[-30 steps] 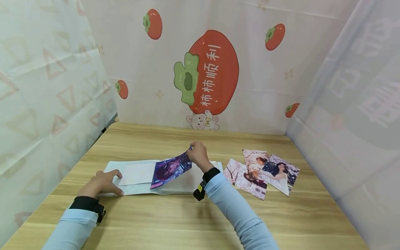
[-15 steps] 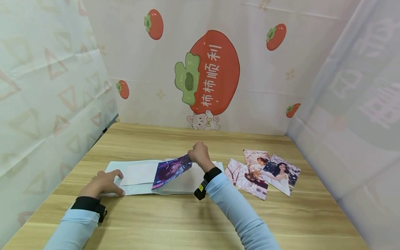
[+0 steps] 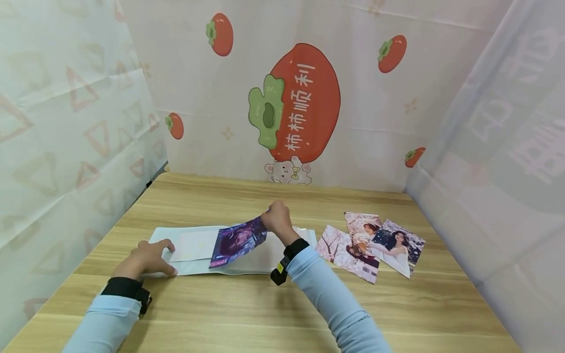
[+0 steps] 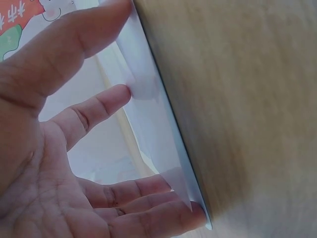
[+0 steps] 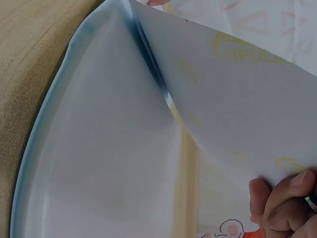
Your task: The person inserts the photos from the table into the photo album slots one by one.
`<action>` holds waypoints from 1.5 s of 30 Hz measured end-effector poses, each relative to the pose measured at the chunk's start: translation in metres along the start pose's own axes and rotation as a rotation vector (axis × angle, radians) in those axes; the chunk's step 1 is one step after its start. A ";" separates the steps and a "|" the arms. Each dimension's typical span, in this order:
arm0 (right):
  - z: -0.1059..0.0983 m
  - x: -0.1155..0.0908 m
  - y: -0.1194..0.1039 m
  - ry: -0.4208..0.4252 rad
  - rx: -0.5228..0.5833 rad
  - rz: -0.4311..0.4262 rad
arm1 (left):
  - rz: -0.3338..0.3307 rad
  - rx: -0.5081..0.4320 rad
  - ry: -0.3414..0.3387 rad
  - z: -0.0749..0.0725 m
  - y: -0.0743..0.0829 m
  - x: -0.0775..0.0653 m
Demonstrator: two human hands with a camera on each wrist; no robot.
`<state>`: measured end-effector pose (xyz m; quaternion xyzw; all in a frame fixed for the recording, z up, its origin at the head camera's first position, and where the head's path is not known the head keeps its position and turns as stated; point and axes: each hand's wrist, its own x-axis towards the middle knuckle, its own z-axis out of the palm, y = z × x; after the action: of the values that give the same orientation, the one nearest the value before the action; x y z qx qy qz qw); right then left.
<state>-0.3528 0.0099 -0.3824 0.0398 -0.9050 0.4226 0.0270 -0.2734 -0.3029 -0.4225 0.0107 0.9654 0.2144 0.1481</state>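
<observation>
An opened photo album [image 3: 194, 268] with pale blue covers lies on the table. My right hand [image 3: 278, 219] pinches the upper right corner of a purple photo [image 3: 236, 243], holding it tilted over the right-hand pages. In the right wrist view, the photo's white back [image 5: 237, 94] with yellow lettering curves up from the album pages [image 5: 114, 129]; its far end dips near the album's fold, and I cannot tell whether it is inside a sleeve. My left hand [image 3: 145, 258] rests on the album's left end with fingers spread, touching the page edge [image 4: 163, 134] and cover.
Three photos lie partly overlapping right of the album: a pink blossom one [image 3: 346, 252], a portrait [image 3: 362, 225] and a darker one with a white dress [image 3: 399, 247]. Printed cloth walls [image 3: 212, 88] stand behind and beside the wooden table [image 3: 247, 314].
The purple photo and my right hand have shifted slightly left over the album in the last half second. My left hand stays at the album's left end.
</observation>
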 end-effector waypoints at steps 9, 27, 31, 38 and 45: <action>0.009 0.000 0.015 0.035 0.043 0.021 | -0.007 -0.003 -0.004 0.001 0.003 0.000; 0.023 -0.011 0.032 -0.174 0.047 0.041 | -0.040 0.011 -0.010 0.001 0.000 -0.001; 0.030 -0.013 0.030 -0.198 0.054 0.024 | -0.025 0.013 -0.001 0.003 0.000 -0.001; 0.044 -0.019 0.026 -0.224 0.018 0.004 | -0.004 0.019 0.011 0.003 -0.001 0.000; 0.053 -0.027 0.018 -0.244 0.033 0.004 | 0.009 0.031 0.004 0.004 -0.003 -0.001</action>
<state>-0.3286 -0.0176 -0.4323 0.0895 -0.8945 0.4296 -0.0848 -0.2711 -0.3038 -0.4272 0.0169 0.9689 0.1999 0.1451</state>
